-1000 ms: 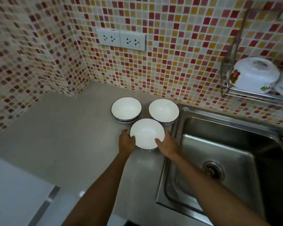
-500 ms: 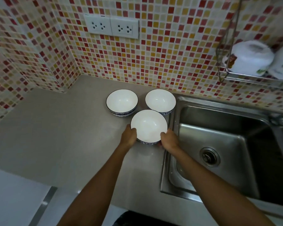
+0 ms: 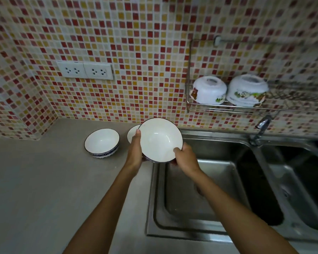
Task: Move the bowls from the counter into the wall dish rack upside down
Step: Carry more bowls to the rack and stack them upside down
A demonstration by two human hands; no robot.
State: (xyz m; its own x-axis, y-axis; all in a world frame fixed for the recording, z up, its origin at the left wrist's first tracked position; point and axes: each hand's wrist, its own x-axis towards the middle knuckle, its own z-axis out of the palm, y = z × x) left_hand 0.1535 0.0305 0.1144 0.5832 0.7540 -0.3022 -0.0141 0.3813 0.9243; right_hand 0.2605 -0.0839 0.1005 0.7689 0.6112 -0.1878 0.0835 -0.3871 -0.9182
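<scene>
The held bowl (image 3: 161, 140) is white inside with a dark rim. The left bowl (image 3: 102, 143) is white with a blue pattern outside. The two rack bowls (image 3: 208, 89) are white with green and brown pictures. The wall (image 3: 136, 52) has red, yellow and cream tiles. The counter (image 3: 44, 180) is grey.

Two bare forearms, long and slim, reaching in from the bottom edge. No sleeves visible anywhere up to the frame's edge. Left hand (image 3: 135, 153) and right hand (image 3: 186, 159) both uncovered. Short, plain nails on the left thumb (image 3: 138, 132) and the right thumb (image 3: 177, 149).
</scene>
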